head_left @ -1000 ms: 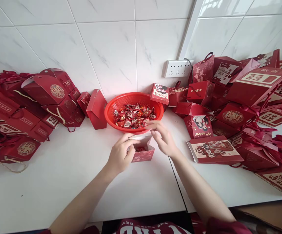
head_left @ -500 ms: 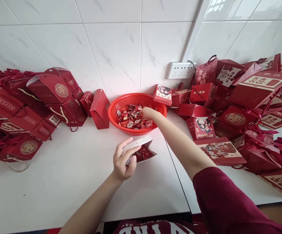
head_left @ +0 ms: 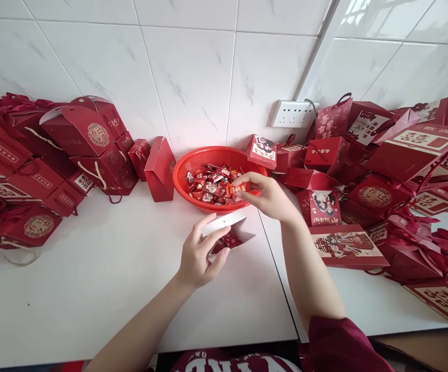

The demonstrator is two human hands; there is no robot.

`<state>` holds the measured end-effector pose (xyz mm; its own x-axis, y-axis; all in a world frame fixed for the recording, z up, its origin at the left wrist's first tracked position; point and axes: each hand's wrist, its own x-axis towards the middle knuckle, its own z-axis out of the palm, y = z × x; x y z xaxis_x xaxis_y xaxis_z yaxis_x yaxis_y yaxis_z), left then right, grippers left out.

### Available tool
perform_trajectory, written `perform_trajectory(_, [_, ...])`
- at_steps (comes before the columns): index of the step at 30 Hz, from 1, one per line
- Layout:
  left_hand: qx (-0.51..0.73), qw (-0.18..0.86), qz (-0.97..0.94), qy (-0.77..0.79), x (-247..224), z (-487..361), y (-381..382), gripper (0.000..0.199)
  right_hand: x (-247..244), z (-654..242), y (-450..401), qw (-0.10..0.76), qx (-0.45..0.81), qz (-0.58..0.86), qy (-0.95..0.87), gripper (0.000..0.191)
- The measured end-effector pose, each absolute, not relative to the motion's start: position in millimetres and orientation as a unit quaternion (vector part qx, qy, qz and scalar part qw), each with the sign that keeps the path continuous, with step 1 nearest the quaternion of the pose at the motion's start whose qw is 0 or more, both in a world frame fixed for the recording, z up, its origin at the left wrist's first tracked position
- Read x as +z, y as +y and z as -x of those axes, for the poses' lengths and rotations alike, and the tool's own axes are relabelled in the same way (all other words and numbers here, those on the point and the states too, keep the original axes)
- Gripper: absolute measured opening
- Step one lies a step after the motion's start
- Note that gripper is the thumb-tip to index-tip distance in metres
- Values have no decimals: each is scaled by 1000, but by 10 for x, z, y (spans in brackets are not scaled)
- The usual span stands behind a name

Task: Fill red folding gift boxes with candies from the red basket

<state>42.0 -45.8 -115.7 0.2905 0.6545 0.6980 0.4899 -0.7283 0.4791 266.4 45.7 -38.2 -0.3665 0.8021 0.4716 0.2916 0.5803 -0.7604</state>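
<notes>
My left hand (head_left: 201, 253) grips the near side of a small gift box (head_left: 243, 232), whose open top shows pale inner walls and red-wrapped sweets inside. Above the box's far edge, my right hand (head_left: 266, 194) pinches an orange-red wrapped candy (head_left: 238, 189) between thumb and fingers. Behind it stands a red plastic basket (head_left: 181, 178) holding a heap of wrapped candies (head_left: 210, 186), mostly red with white lettering. The right hand covers part of the basket's right side.
Red gift boxes with rope handles (head_left: 104, 170) are stacked on the left, and an upright red box (head_left: 159, 170) stands beside the basket. More red boxes (head_left: 374, 194) pile up on the right. A power strip (head_left: 293, 113) is on the tiled wall. A seam crosses the white table (head_left: 111, 274).
My right hand has come out of the candy heap toward me with an orange-red candy in its fingers. My left hand still holds the box, now slightly farther right in view.
</notes>
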Motion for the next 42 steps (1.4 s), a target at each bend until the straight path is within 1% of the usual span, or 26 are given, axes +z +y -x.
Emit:
perform_trajectory(2, [472,144,-784,377,-1161,-423,-444,40,-311,-2712,199,461,318,329,-760,18])
perform_trajectory(4, [468,174,-779,378,-1167,-419,-429,39,-263,-2715,38,482,336,319,-744,18])
perform_trajectory(7, [456,185,-792,361,-1186,-400,-405,37,-224,-2673,-61,517,370,299,-712,21])
perform_trajectory(10, [454,182,-798,352,-1212,-384,-386,35,-207,-2635,-94,529,400,284,-693,26])
perform_trajectory(14, [464,183,-796,343,-1220,-383,-370,34,-175,-2624,-152,514,397,299,-699,23])
perform_trajectory(17, [465,186,-797,338,-1210,-384,-360,36,-121,-2636,-205,499,352,309,-729,18])
perform_trajectory(21, [466,184,-803,322,-1232,-383,-352,39,-69,-2656,-233,485,312,259,-775,15])
perform_trajectory(22, [469,182,-803,318,-1243,-385,-351,39,-74,-2657,-229,467,316,245,-789,16])
perform_trajectory(24, [475,179,-802,315,-1263,-391,-352,39,-107,-2653,-213,400,324,244,-822,18])
perform_trajectory(26, [478,182,-799,318,-1271,-396,-352,40,-154,-2648,-197,335,316,279,-843,21])
perform_trajectory(27, [478,182,-799,318,-1271,-396,-351,40,-178,-2650,-192,320,307,297,-846,23])
perform_trajectory(28, [478,181,-800,316,-1269,-394,-348,41,-201,-2657,-189,317,299,309,-845,25])
perform_trajectory(30, [475,174,-808,303,-1272,-382,-337,41,-257,-2684,-192,337,298,313,-836,25])
perform_trajectory(33, [476,141,-829,259,-1309,-357,-311,42,-433,-2741,-214,403,311,324,-797,25])
perform_trajectory(36, [489,100,-840,214,-1373,-354,-287,50,-753,-2775,-245,476,361,317,-736,35])
perform_trajectory(38, [506,104,-832,205,-1408,-372,-284,58,-983,-2782,-263,514,411,282,-698,47])
perform_trajectory(40, [535,143,-805,214,-1427,-395,-291,72,-1164,-2787,-276,519,434,255,-690,65])
perform_trajectory(42, [551,215,-768,246,-1430,-405,-299,86,-1271,-2787,-285,491,423,249,-720,83])
